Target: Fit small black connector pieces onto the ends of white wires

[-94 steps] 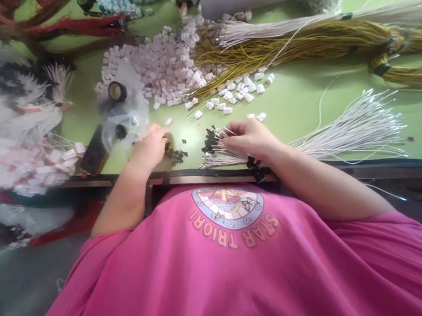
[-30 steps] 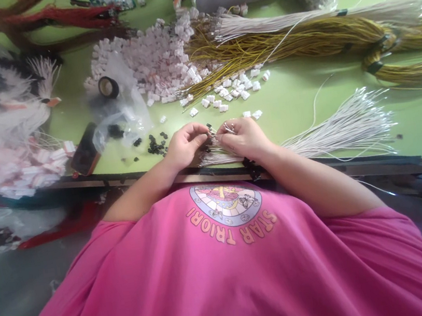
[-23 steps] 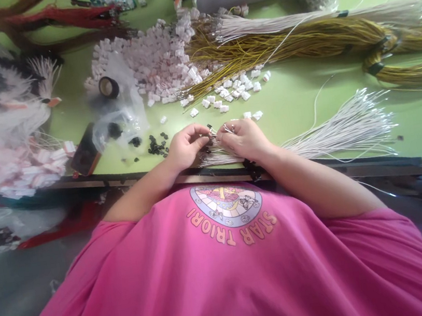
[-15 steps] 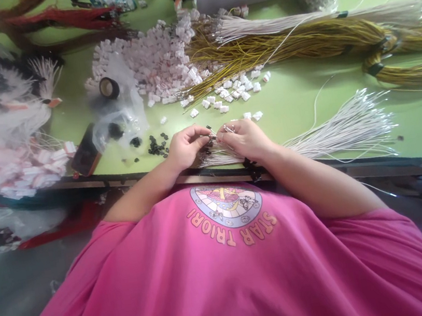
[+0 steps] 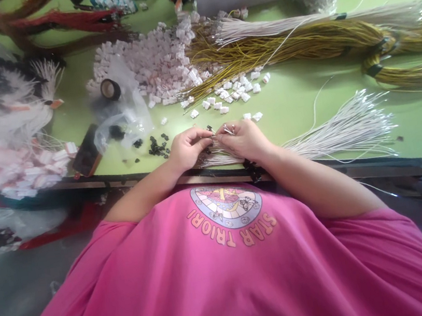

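My left hand [image 5: 189,148] is closed in a pinch at the table's front edge. Whatever lies between its thumb and forefinger is too small to make out. Fingertip to fingertip with it, my right hand [image 5: 246,139] is closed on thin white wires, whose metal-tipped ends stick out above the fingers. Beneath both hands runs a bundle of white wires [image 5: 338,127], fanning out to the right. Small black connectors [image 5: 157,146] lie loose beside my left hand, and a few more dark pieces show under its fingers.
White connectors [image 5: 164,62] are heaped behind the hands. Yellow wire bundles [image 5: 320,40] stretch to the right. At left are a plastic bag [image 5: 128,104] with a black tape roll [image 5: 110,89], a dark phone-like object [image 5: 86,152] and a pile of white wires with connectors [image 5: 9,149].
Both hands stay almost in place, with only slight finger movement. A dark bit that showed between the fingertips is no longer clearly visible there.
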Available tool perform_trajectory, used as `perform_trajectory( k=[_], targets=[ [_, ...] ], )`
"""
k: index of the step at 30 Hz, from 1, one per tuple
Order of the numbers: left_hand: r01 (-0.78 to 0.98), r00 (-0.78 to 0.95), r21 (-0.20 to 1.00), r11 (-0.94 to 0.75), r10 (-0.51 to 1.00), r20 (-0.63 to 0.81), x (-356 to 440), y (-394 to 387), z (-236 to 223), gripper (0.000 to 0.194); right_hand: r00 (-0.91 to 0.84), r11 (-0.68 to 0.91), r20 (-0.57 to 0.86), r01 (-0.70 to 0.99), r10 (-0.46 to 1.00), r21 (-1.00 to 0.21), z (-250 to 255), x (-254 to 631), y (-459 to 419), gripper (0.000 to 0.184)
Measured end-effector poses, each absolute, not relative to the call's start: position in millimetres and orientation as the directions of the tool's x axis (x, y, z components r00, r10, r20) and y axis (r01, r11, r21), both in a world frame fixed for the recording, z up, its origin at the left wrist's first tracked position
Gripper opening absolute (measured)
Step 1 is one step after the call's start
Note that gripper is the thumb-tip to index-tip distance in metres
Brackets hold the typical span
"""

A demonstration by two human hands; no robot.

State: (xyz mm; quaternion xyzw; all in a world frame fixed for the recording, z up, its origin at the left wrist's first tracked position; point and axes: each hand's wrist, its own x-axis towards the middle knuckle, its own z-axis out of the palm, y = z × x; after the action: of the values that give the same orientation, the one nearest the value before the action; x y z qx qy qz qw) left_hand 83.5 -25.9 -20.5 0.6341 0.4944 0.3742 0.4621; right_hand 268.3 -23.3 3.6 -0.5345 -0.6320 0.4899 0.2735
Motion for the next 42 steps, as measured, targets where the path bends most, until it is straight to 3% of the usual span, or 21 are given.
perform_trajectory(
  k=[8, 13, 17, 21, 33, 38, 42],
  targets=[
    [0.387, 0.302, 0.878, -0.283, 0.938, 0.169, 85.9, -27.6, -17.2, 0.014, -0.31, 0.016, -0.152, 0.479, 0.939, -0.878, -1.0, 268.5, -22.1, 0.027],
    [0.592, 0.365, 0.71, -0.381, 0.912, 0.186, 66.5, -25.4, 3.0, 0.014, -0.248, 0.129, 0.02, 0.431, 0.969, -0.893, 3.7, 271.3, -21.6, 0.019],
    [0.858, 0.236, 0.459, -0.23, 0.971, 0.046, 29.1, -17.3, 7.3, 0.024, -0.233, -0.065, -0.174, 0.412, 0.957, -0.909, 9.3, 275.8, -20.7, 0.019],
    [0.955, 0.115, 0.283, -0.094, 0.992, -0.059, 0.9, -7.9, -2.1, 0.022, -0.222, -0.172, -0.271, 0.383, 0.937, -0.907, 11.0, 279.0, -20.3, 0.024],
    [0.968, 0.1, 0.245, -0.059, 0.982, -0.158, 5.2, -3.6, -3.8, 0.021, -0.232, -0.269, -0.33, 0.257, 0.915, -0.928, 6.9, 275.2, -21.2, 0.033],
    [0.962, 0.159, 0.237, -0.133, 0.983, -0.096, 4.3, -3.9, -9.0, 0.028, -0.235, -0.279, -0.351, 0.292, 0.906, -0.915, 12.3, 273.5, -21.4, 0.008],
    [0.935, 0.215, 0.295, -0.195, 0.976, -0.035, -3.6, -6.6, -6.1, 0.031, -0.262, -0.238, -0.327, 0.319, 0.908, -0.917, 12.1, 273.5, -21.8, 0.011]
  ],
)
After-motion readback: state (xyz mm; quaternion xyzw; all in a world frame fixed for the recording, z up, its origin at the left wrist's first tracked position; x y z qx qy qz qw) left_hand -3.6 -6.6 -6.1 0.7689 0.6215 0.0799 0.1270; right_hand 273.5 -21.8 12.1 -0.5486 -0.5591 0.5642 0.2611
